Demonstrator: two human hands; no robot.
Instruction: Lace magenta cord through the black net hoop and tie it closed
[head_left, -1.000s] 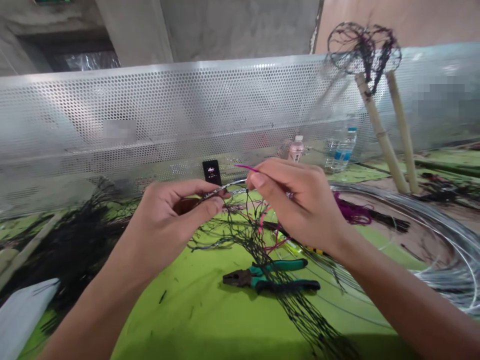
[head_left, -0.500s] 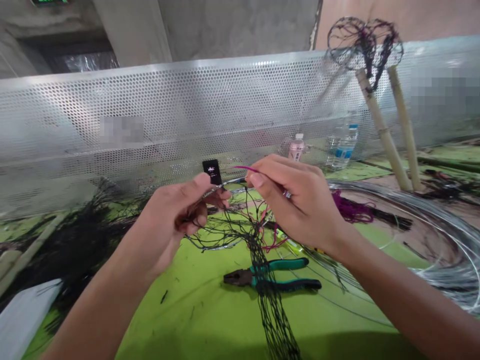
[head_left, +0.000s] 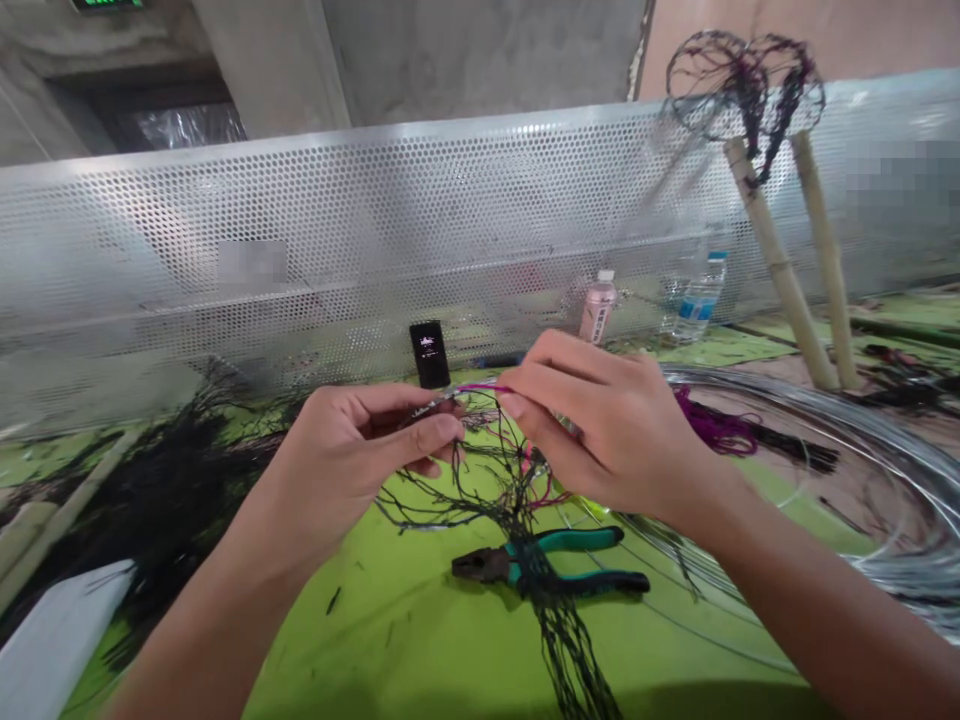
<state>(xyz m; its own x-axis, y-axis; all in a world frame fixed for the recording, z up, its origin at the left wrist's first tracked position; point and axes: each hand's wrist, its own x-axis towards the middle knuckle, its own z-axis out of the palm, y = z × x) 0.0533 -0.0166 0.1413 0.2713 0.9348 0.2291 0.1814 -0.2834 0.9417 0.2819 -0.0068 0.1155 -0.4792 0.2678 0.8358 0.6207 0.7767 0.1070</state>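
Note:
My left hand (head_left: pixel 382 440) is closed on a wire hoop (head_left: pixel 429 406), pinching its rim between thumb and fingers. Black netting (head_left: pixel 517 490) hangs from this hoop and gathers into a strip that runs down toward me. In my right hand (head_left: pixel 592 420) a thin magenta cord (head_left: pixel 480 387) is pinched between thumb and forefinger, its visible stretch reaching toward the hoop's rim by my left fingers. Whether my right hand also grips the rim is hidden. Pliers (head_left: pixel 487 565) with green and black handles lie under the netting strip on the green surface.
A coil of silvery wire (head_left: pixel 825 420) and a magenta cord bundle (head_left: pixel 716 425) lie at right. Tangled black strands (head_left: pixel 187 480) cover the left. Behind stand a phone (head_left: pixel 428 355), a pink bottle (head_left: pixel 598 305), a clear bottle (head_left: pixel 699 300), bamboo poles (head_left: pixel 780 265) and a perforated metal panel (head_left: pixel 375 210).
My left thumb has come down over the hoop's rim. My right hand has lowered slightly, and the magenta cord's end, formerly loose in the air, now lies along the rim near my left fingers.

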